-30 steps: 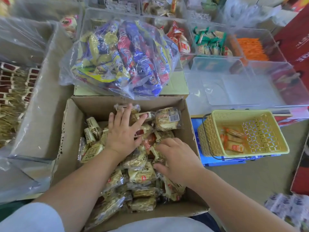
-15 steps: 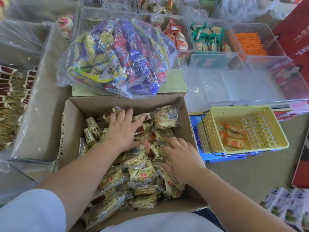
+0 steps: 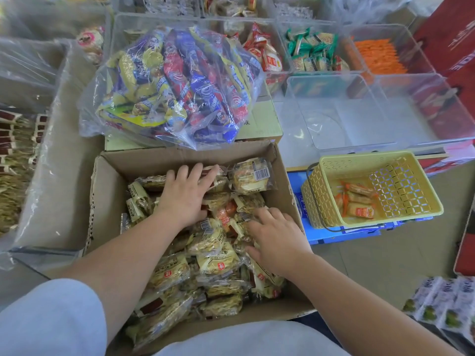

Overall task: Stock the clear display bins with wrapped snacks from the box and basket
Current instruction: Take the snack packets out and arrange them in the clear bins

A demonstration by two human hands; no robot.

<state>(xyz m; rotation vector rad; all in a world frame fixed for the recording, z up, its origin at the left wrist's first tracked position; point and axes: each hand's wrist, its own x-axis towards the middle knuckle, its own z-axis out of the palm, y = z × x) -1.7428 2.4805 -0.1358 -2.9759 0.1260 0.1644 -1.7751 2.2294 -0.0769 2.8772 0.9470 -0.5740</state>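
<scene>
- l hand (image 3: 187,194): palm down, fingers spread and fairly straight, flat on top of wrapped snacks (image 3: 216,263) at far side of cardboard box (image 3: 108,201). fingertips almost reach far wall. forearm runs in from near left, light sleeve (image 3: 51,317) at upper arm.
- r hand (image 3: 279,240): palm down, nearer and to the right of l hand, fingers pointing far-left and lying on the packets, tips dipping in among them. no packet seen pinched or wrapped by either hand.
- hands apart, a few packets showing between them, both inside the box.
- box: flaps open, heaped w/ small yellow-tan wrapped snacks, a couple w/ orange wrap in the middle. one clear-wrapped pack w/ barcode (image 3: 252,176) sits at far right corner.
- yellow basket (image 3: 318,191): right of box, on a blue carton (image 3: 341,233). a few orange packets (image 3: 358,206) lie in its bottom.
- clear display bin (image 3: 334,119): just far of basket.
- far row of bins: red-white packs (image 3: 267,56), green-wrapped snacks (image 3: 311,51), orange sticks (image 3: 377,56).
- big clear bag (image 3: 180,86) of blue, yellow and red packets rests on a closed carton (image 3: 262,124), just far of the box.
- left: plastic-lined box w/ brown-tan packets (image 3: 15,155).
</scene>
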